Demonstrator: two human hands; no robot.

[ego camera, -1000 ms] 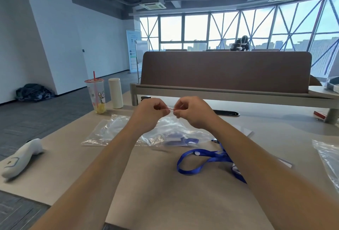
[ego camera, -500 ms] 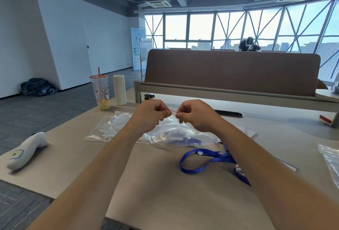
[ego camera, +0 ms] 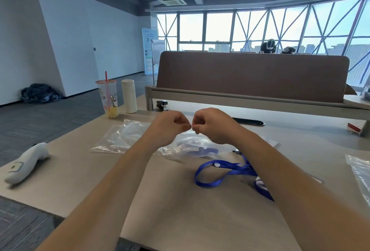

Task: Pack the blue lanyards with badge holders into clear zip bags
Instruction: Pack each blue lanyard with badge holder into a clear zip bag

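Both hands are raised just above the table (ego camera: 180, 214), knuckles up and close together. The left hand (ego camera: 170, 125) and right hand (ego camera: 212, 124) each have fingers curled in, thumb and forefinger pinching the thin red zip strip (ego camera: 191, 124) at the mouth of a clear zip bag (ego camera: 186, 147). The two pinches are almost touching. The bag hangs down from the strip and its lower part rests on the table under the hands. A blue lanyard (ego camera: 202, 150) is bunched inside it. A second blue lanyard (ego camera: 224, 167) lies loose on the table just right of that bag, looped, with its far end running under the right forearm. A pale piece is at that end, mostly hidden, so I can't tell what it is. An empty clear bag (ego camera: 118, 138) lies flat to the left, overlapping the held bag's edge. Another clear bag (ego camera: 360, 172) is at the table's right edge, cut off by the frame. At the far left of the table are a drink cup with a red straw (ego camera: 108, 98) and a white bottle (ego camera: 129, 96) side by side, with a black stapler (ego camera: 162, 105) near them. A white handheld device (ego camera: 26, 162) lies on the near left corner. A brown desk divider (ego camera: 250, 76) stands along the far edge.
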